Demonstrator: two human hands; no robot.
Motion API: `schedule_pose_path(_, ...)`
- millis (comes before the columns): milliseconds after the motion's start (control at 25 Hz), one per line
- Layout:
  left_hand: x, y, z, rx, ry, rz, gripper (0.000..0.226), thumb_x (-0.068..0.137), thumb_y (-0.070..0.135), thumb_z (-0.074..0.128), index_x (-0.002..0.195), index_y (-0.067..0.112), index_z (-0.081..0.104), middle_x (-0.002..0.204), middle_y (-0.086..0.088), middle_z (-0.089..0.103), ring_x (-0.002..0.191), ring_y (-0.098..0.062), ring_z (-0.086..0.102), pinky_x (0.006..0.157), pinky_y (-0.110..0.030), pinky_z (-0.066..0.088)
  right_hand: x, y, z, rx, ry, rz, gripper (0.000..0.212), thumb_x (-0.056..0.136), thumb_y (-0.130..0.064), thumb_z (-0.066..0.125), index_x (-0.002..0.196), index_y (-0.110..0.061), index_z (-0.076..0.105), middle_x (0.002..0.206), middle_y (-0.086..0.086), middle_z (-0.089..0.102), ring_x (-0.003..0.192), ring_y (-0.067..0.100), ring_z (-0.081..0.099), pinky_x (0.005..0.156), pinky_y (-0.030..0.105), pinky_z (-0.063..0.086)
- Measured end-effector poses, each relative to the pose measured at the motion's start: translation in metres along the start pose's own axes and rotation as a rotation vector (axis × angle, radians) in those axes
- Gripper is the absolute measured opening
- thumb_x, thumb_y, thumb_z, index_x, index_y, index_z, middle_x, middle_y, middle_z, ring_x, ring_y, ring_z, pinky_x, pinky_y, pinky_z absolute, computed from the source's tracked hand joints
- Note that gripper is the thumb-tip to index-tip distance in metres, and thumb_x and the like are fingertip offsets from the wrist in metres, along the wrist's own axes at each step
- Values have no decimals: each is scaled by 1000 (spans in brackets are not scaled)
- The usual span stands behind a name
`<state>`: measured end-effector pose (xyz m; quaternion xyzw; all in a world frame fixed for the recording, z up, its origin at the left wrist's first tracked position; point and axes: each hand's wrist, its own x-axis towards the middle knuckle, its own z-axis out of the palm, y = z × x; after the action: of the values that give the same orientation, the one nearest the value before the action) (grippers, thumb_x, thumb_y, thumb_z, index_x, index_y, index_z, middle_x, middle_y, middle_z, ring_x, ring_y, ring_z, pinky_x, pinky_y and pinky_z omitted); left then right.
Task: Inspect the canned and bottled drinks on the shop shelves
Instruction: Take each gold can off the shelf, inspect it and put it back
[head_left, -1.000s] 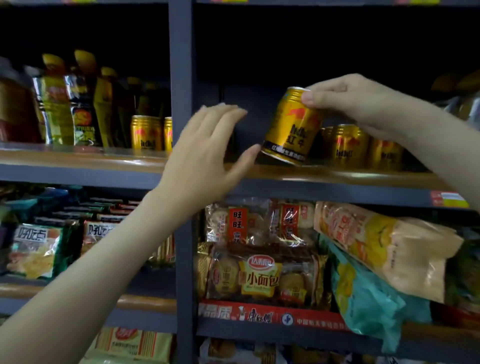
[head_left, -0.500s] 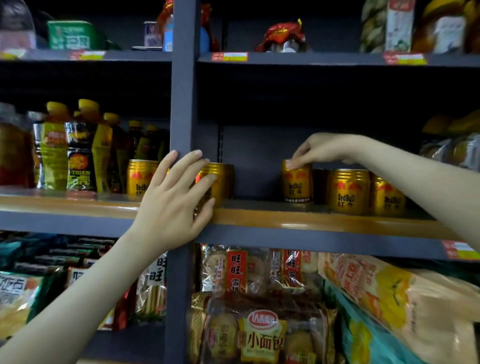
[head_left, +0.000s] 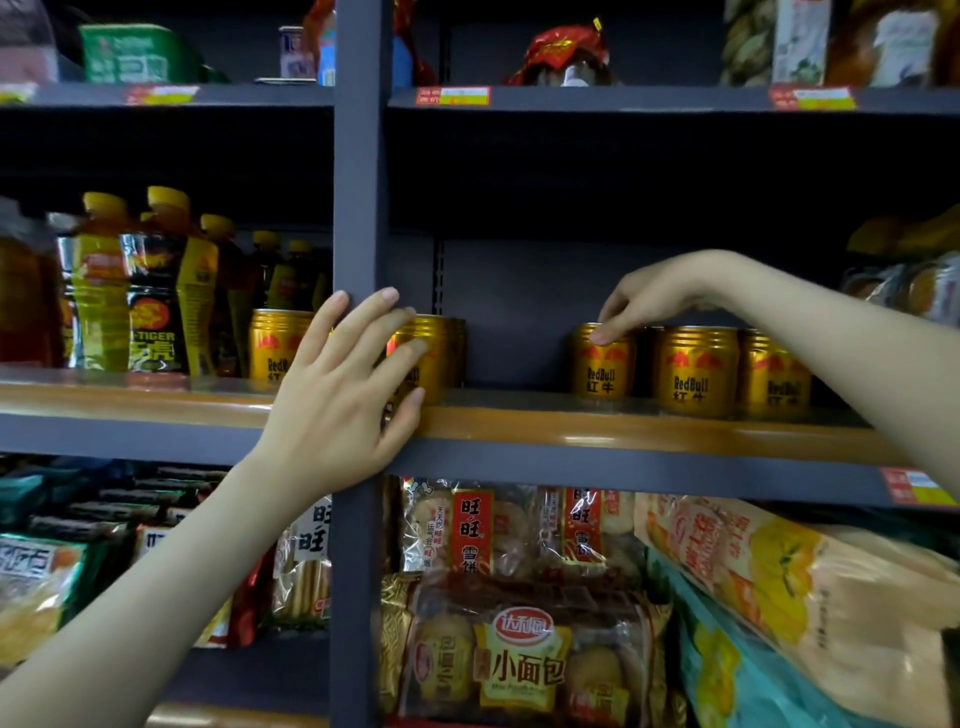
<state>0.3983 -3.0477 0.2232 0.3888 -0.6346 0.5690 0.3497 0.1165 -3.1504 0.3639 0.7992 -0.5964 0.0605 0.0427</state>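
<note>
A gold Red Bull can (head_left: 602, 369) stands upright on the wooden-edged shelf (head_left: 623, 431), at the left end of a row with two more gold cans (head_left: 696, 374). My right hand (head_left: 654, 296) reaches in from the right, and its thumb and fingertips pinch the can's top rim. My left hand (head_left: 337, 400) lies flat with fingers spread over the grey upright post (head_left: 358, 182), partly covering another gold can (head_left: 441, 343). One more gold can (head_left: 272, 345) and several yellow-capped drink bottles (head_left: 104, 291) stand in the left bay.
The gap on the shelf between the covered can and the held can shows only the dark back panel. Snack packets (head_left: 519, 665) fill the shelf below, and a large yellow bag (head_left: 779, 587) leans out at lower right. More packaged goods sit on the top shelf (head_left: 561, 52).
The can that my right hand held tilted in the air now stands upright on the shelf. My left hand has moved left onto the post. The view has tilted upward.
</note>
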Motion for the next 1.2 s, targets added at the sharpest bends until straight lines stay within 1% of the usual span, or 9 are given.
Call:
schedule_pose_path(120,-1,-1,-1,5,-21,8,40,93,32,46,114,5,66,132,-17,57,139,-30,32,118,-47,16,-3,-2,0,-8,36,14,78,88,-37,66,151,-18,24,147,11,42,130,31,46,105,39,40)
schedule_pose_path(240,-2,1,-1,-4,-20,-9,41,93,31,45,116,4,65,137,-18,53,140,-30,30,119,-47,15,-12,-13,3,-219,87,-42,77,91,-31,63,153,-26,18,155,8,30,139,29,34,113,40,32)
schedule_pose_path(360,-8,6,-3,-45,40,-120,44,94,26,46,129,0,54,145,-20,44,142,-33,26,119,-45,16,-24,-47,17,-350,328,-435,90,87,-19,67,153,-30,7,161,5,14,146,25,17,116,34,20)
schedule_pose_path(480,-15,10,-3,-116,54,-160,51,95,18,45,141,-3,39,150,-21,36,144,-33,24,118,-45,22,-17,-85,38,-569,624,-950,83,81,-6,66,151,-19,23,159,5,22,147,23,13,116,31,13)
schedule_pose_path(640,-22,7,0,-207,56,-168,52,96,17,42,144,-1,35,153,-17,31,147,-28,19,118,-47,24,9,-103,51,-861,847,-1207,60,86,-2,61,142,-13,44,149,9,42,141,28,31,114,43,32)
schedule_pose_path(760,-22,6,1,-206,64,-170,51,95,19,42,143,3,36,153,-13,32,146,-27,22,118,-48,21,7,-107,46,-996,938,-1268,58,80,1,69,134,-10,52,130,9,57,123,30,52,95,42,50)
schedule_pose_path(920,-23,6,4,-205,62,-166,50,95,22,43,142,7,36,153,-11,32,145,-27,22,119,-46,18,-11,-84,37,-1041,916,-1223,62,71,8,72,129,-4,55,122,14,61,115,34,58,86,44,56)
schedule_pose_path(1120,-13,20,-6,-71,57,-220,50,96,37,45,132,3,52,147,-18,42,140,-30,27,117,-49,19,-48,-38,16,-1093,1174,-1065,45,91,8,45,135,-1,48,129,17,56,118,34,56,103,43,43)
schedule_pose_path(1200,6,45,-28,-325,83,-400,55,93,46,51,130,6,52,142,-11,46,135,-22,32,113,-36,27,-68,-30,14,-1071,1254,-1056,46,96,3,44,142,-2,38,136,17,44,125,34,46,109,44,37)
